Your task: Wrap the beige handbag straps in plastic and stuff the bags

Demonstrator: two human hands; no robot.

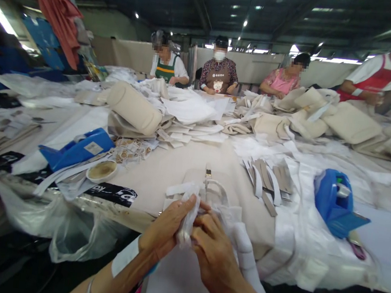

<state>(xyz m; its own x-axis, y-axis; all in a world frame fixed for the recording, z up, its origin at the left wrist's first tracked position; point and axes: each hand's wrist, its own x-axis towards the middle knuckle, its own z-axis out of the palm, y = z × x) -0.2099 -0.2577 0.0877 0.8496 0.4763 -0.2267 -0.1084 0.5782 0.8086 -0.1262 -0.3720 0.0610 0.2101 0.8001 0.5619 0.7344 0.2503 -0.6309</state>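
Note:
Close to my body, my left hand is closed around a crumpled piece of thin white wrapping, thumb on top. Against its right side, the bent fingers of my right hand pinch the same wrapping. Just beyond my hands lies a pale beige piece with a looped strap and a small metal clasp. White sheeting hangs down below my hands and to their right. What the wrapping covers, if anything, I cannot make out.
Blue tape dispensers stand left and right. Beside the left one are a small round dish and tangled cord loops. Grey strips lie right of centre. Beige bag pieces are heaped farther back; several co-workers stand beyond.

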